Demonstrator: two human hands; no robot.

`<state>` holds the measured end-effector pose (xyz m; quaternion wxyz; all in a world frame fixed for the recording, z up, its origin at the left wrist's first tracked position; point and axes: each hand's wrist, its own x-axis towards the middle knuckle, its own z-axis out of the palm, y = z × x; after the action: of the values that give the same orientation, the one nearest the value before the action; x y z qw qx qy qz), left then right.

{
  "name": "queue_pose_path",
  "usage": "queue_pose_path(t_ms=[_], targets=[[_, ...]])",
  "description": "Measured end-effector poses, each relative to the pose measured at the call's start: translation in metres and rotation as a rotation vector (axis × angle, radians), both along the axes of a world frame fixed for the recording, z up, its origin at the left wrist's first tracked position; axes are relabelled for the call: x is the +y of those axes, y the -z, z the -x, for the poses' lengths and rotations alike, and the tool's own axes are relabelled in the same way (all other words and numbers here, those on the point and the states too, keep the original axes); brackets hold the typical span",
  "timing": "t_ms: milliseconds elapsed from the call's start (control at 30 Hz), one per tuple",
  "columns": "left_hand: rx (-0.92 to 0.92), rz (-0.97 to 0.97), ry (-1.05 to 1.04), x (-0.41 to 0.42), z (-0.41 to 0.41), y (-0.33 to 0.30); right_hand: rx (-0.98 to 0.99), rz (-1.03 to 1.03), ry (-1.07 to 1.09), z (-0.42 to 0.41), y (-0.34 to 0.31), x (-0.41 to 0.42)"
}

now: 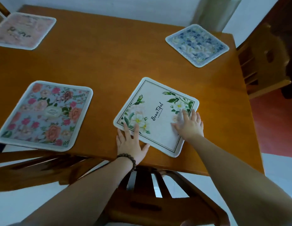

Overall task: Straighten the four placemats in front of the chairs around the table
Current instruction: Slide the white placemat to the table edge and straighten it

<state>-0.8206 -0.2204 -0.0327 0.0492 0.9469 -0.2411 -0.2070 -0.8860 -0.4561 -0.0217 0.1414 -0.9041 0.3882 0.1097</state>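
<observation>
The white placemat (155,117), printed with white flowers, green leaves and the word "Beautiful", lies flat near the front edge of the wooden bench (119,62), turned askew so one corner points toward the bench edge. The left hand (131,143) lies flat with fingers spread, fingertips on the mat's near-left corner and the palm on the bare wood; its grip is open, pressing rather than clasping. A dark bead bracelet (128,160) circles that wrist. The right hand (188,123) lies palm down on the mat's right corner, fingers splayed over the printed flowers, its grip likewise open and holding nothing.

To the left, well apart on the same front edge, lies the rose placemat (45,115), blue-grey with pink and orange blooms, slightly tilted. At the far right corner of the bench sits the blue placemat (197,45), turned to a diamond angle. At the far left corner lies the pink placemat (25,31), blurred, its left end cut off by the view.

A wooden chair (158,193) with a slatted back stands just below the hands, pushed to the bench. A second chair (262,62) stands at the right side. No containers are seen on the bench.
</observation>
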Motion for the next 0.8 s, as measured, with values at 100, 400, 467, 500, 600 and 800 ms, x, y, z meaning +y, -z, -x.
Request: queue_pose_path(t_ms=[100, 400, 467, 500, 600, 800], targets=[[0.019, 0.009, -0.023, -0.008, 0.001, 0.001, 0.010, 0.040, -0.086, -0.021, 0.001, -0.027], [0.055, 0.001, -0.046, -0.010, -0.002, 0.002, 0.107, -0.011, -0.204, -0.065, 0.006, -0.080], [0.069, 0.016, -0.050, -0.010, -0.005, 0.001, 0.110, -0.037, -0.205, -0.066, 0.008, -0.082], [0.077, 0.023, -0.053, -0.011, -0.007, 0.001, 0.105, -0.039, -0.203, -0.065, 0.009, -0.082], [0.081, 0.031, -0.052, -0.012, -0.018, 0.000, 0.078, -0.023, -0.177, -0.060, 0.008, -0.080], [0.114, 0.042, 0.026, -0.009, -0.066, -0.004, 0.081, -0.004, -0.082, -0.029, 0.007, -0.055]])
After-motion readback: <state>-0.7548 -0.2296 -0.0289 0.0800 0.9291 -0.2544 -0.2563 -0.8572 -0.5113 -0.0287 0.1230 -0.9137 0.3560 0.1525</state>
